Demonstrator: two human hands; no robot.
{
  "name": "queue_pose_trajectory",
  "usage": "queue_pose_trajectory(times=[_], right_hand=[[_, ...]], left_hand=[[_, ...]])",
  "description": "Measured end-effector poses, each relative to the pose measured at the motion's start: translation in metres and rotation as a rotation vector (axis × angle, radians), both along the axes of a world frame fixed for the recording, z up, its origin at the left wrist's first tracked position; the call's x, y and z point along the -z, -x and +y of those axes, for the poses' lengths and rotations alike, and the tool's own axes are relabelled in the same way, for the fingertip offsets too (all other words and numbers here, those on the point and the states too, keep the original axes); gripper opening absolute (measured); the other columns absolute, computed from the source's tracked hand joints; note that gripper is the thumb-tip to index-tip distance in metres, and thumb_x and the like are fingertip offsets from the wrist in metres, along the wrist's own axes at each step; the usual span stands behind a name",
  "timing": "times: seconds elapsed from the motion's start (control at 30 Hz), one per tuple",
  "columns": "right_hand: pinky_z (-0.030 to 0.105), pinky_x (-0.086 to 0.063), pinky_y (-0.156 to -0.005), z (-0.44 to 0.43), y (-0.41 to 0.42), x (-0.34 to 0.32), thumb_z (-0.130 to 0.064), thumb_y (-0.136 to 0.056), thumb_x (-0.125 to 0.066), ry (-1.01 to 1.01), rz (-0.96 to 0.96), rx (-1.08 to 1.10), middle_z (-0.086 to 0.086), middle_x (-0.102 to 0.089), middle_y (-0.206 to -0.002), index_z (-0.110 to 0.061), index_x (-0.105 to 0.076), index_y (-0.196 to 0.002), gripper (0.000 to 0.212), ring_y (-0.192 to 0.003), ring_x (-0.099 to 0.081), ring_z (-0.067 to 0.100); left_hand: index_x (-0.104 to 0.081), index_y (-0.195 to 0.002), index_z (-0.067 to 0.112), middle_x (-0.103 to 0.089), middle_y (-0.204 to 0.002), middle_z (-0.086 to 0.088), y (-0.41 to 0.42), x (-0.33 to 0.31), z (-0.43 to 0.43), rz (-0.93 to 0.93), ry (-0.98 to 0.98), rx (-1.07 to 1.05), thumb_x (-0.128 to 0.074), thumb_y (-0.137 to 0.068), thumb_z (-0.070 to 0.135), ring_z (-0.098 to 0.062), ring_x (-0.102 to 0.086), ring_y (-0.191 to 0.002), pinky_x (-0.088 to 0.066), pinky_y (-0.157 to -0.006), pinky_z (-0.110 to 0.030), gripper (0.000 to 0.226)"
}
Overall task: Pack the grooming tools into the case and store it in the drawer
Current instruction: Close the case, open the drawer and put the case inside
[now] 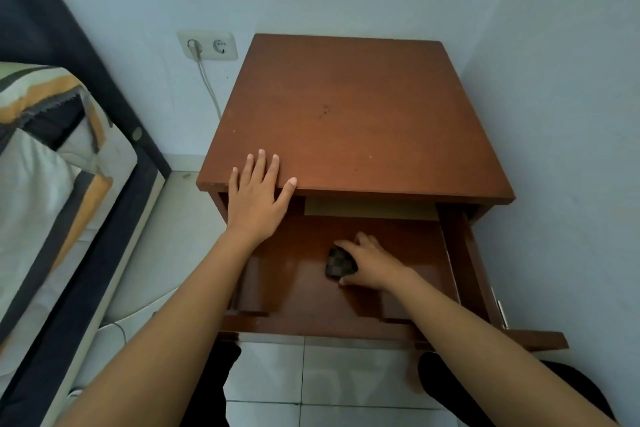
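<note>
Striped orange and grey bedding [52, 156] lies at the left, a wall socket [207, 45] with a plugged cable beyond it; the left hand [258, 196] rests flat, fingers spread, on the front edge of the brown wooden nightstand [363, 114]; below, inside the open drawer [294, 288], the right hand [372, 262] curls around the dark checkered case [337, 263] sitting on the drawer floor

The drawer [346, 288] stood pulled out at lower centre, open from above, its floor bare left of the small checkered case [337, 263]. The nightstand top [356, 114] overhung its rear. The left hand [256, 198] lay flat on that top's front left edge; the right hand [370, 263] covered the case. The bed [52, 184] closed off the left of the frame.
</note>
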State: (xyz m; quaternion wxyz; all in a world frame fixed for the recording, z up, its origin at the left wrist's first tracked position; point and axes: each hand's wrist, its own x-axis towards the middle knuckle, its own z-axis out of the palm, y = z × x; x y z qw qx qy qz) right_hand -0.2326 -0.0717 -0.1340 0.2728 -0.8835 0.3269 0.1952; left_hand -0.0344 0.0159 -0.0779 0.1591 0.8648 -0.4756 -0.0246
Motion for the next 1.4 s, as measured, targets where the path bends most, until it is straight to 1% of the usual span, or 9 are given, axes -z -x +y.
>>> queue_pose_trajectory(times=[0.13, 0.27, 0.4, 0.5, 0.67, 0.83, 1.2, 1.3, 1.4], right_hand=[[0.043, -0.035, -0.109, 0.012, 0.012, -0.021, -0.037, -0.084, -0.063, -0.056, -0.153, 0.132, 0.010, -0.028, -0.145, -0.025, -0.026, -0.144, 0.072, -0.134, -0.028, 0.029], [0.024, -0.040, -0.093, 0.053, 0.044, -0.057, -0.035, -0.089, -0.056, -0.039, -0.433, 0.181, -0.002, -0.047, -0.127, -0.022, -0.044, -0.132, 0.047, -0.117, -0.047, 0.015], [0.021, -0.044, -0.090, 0.089, 0.081, -0.076, -0.034, -0.087, -0.060, 0.023, -0.567, 0.135, -0.011, -0.052, -0.111, -0.024, -0.057, -0.118, 0.033, -0.106, -0.050, 0.006], [0.023, -0.046, -0.089, 0.103, 0.100, -0.077, -0.032, -0.085, -0.063, 0.141, -0.610, 0.091, -0.007, -0.056, -0.109, -0.022, -0.063, -0.109, 0.026, -0.104, -0.050, 0.007], [0.006, -0.036, -0.079, 0.118, 0.112, -0.070, -0.018, -0.086, -0.062, 0.306, -0.669, 0.006, -0.002, -0.065, -0.102, -0.018, -0.069, -0.101, 0.017, -0.093, -0.045, -0.001], [0.023, -0.050, -0.082, 0.117, 0.111, -0.064, -0.010, -0.086, -0.061, 0.387, -0.714, 0.045, 0.001, -0.068, -0.099, -0.014, -0.071, -0.099, 0.017, -0.094, -0.056, 0.011], [0.029, -0.052, -0.076, 0.060, 0.066, -0.057, -0.005, -0.086, -0.059, 0.498, -0.743, 0.113, 0.007, -0.065, -0.098, -0.007, -0.069, -0.099, 0.017, -0.094, -0.058, 0.022], [0.032, -0.050, -0.088, 0.039, 0.055, -0.056, -0.013, -0.086, -0.061, 0.569, -0.732, 0.168, 0.008, -0.059, -0.112, -0.008, -0.060, -0.116, 0.030, -0.107, -0.053, 0.022], [0.035, -0.042, -0.101, 0.017, 0.048, -0.056, -0.023, -0.086, -0.061, 0.623, -0.691, 0.168, 0.012, -0.052, -0.129, -0.009, -0.049, -0.130, 0.048, -0.125, -0.045, 0.025]], left_hand=[[-0.018, -0.148, 0.021, -0.008, -0.159, -0.004, 0.017, -0.007, 0.014, 0.098, 0.021, -0.010, -0.024, -0.092, 0.058, -0.019, 0.000, -0.145, 0.000, -0.116, -0.038, 0.067], [-0.029, -0.145, 0.021, -0.015, -0.157, 0.001, 0.054, -0.020, 0.046, 0.224, 0.142, 0.080, -0.034, -0.091, 0.056, -0.015, -0.008, -0.144, -0.017, -0.113, -0.041, 0.064], [-0.042, -0.137, 0.022, -0.034, -0.149, 0.005, 0.096, -0.025, 0.084, 0.262, 0.191, 0.326, -0.042, -0.093, 0.047, -0.008, -0.028, -0.136, -0.026, -0.106, -0.025, 0.051], [-0.051, -0.128, 0.021, -0.050, -0.131, 0.005, 0.117, -0.022, 0.108, 0.232, 0.158, 0.440, -0.046, -0.092, 0.043, -0.005, -0.045, -0.117, -0.035, -0.092, -0.016, 0.042], [-0.060, -0.117, 0.022, -0.059, -0.113, 0.006, 0.127, -0.008, 0.142, 0.127, 0.168, 0.488, -0.055, -0.089, 0.039, -0.004, -0.049, -0.102, -0.038, -0.082, -0.010, 0.033], [-0.066, -0.112, 0.017, -0.064, -0.109, 0.001, 0.122, 0.000, 0.143, 0.031, 0.189, 0.506, -0.061, -0.087, 0.019, -0.012, -0.056, -0.100, -0.042, -0.080, -0.015, 0.026], [-0.068, -0.108, 0.010, -0.066, -0.104, -0.005, 0.089, 0.009, 0.072, 0.007, 0.282, 0.422, -0.062, -0.086, 0.013, -0.018, -0.058, -0.097, -0.056, -0.072, -0.035, 0.023], [-0.064, -0.114, 0.007, -0.061, -0.119, -0.011, 0.080, 0.009, 0.050, -0.030, 0.286, 0.388, -0.065, -0.084, 0.011, -0.025, -0.055, -0.112, -0.054, -0.086, -0.041, 0.030], [-0.053, -0.129, 0.008, -0.048, -0.139, -0.014, 0.068, 0.010, 0.033, -0.093, 0.257, 0.338, -0.066, -0.084, 0.020, -0.029, -0.041, -0.132, -0.036, -0.105, -0.040, 0.048]])
